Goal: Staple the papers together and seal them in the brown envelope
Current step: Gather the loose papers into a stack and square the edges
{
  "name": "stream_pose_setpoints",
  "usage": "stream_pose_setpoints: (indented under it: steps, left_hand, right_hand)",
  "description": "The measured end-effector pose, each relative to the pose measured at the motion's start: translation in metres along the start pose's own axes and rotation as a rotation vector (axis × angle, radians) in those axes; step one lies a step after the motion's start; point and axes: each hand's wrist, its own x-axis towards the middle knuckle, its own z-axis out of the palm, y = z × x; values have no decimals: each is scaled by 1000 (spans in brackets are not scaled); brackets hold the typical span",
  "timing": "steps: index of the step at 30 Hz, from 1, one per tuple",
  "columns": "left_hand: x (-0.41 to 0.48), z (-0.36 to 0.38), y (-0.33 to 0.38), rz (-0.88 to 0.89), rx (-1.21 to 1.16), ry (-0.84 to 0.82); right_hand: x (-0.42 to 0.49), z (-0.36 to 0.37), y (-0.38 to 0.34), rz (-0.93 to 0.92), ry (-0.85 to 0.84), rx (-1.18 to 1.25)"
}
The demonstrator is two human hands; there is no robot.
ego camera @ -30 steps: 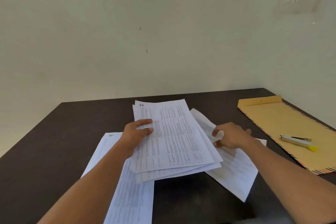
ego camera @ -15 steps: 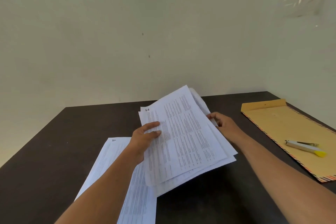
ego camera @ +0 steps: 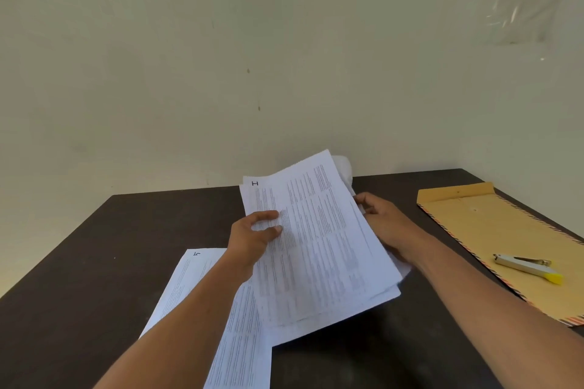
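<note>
A loose stack of printed papers (ego camera: pixel 319 246) is lifted off the dark table, tilted up at its far end. My left hand (ego camera: pixel 252 237) grips its left edge, thumb on top. My right hand (ego camera: pixel 384 224) holds the right edge, its fingers partly hidden behind the sheets. One more printed sheet (ego camera: pixel 221 309) lies flat on the table beneath my left forearm. The brown envelope (ego camera: pixel 493 230) lies at the right, flap end away from me. A white stapler with a yellow tip (ego camera: pixel 527 267) rests on the envelope.
The dark table (ego camera: pixel 94 278) meets pale walls at the back and at the right. The envelope's near corner reaches the table's right edge.
Both hands raised the stack off the table and tilted it up. The right hand gathered the sheet that lay at the right into the stack.
</note>
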Motion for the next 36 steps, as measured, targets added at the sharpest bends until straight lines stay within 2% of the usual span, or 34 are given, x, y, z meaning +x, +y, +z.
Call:
stream_pose_setpoints:
  steps: [8,13,17,22,25,28,30,33,36]
  left_hand:
    - [1,-16,0,9,89,20]
    - [-1,-26,-3,16,23,77]
    - [-2,-38,5,50,12,95]
    - [-2,-60,26,73,-13,18]
    - [-7,-83,32,94,147,59]
    - [-18,-112,29,46,418,37]
    - [-30,-127,20,-15,649,13]
    - [-48,-139,-5,-60,993,53]
    - [-60,-144,-31,-83,1061,73]
  right_hand:
    - [2,10,-9,26,-39,107]
    - [4,36,-5,-55,-63,-15]
    - [11,51,-9,-98,24,-136]
    - [21,63,-38,-185,132,24]
    - [27,77,-49,-103,59,37]
    - [23,98,-48,153,-146,80]
    - [13,117,-43,255,-242,-26]
    - [-3,152,-35,326,-289,-223]
    - [-10,183,-22,380,-308,-407]
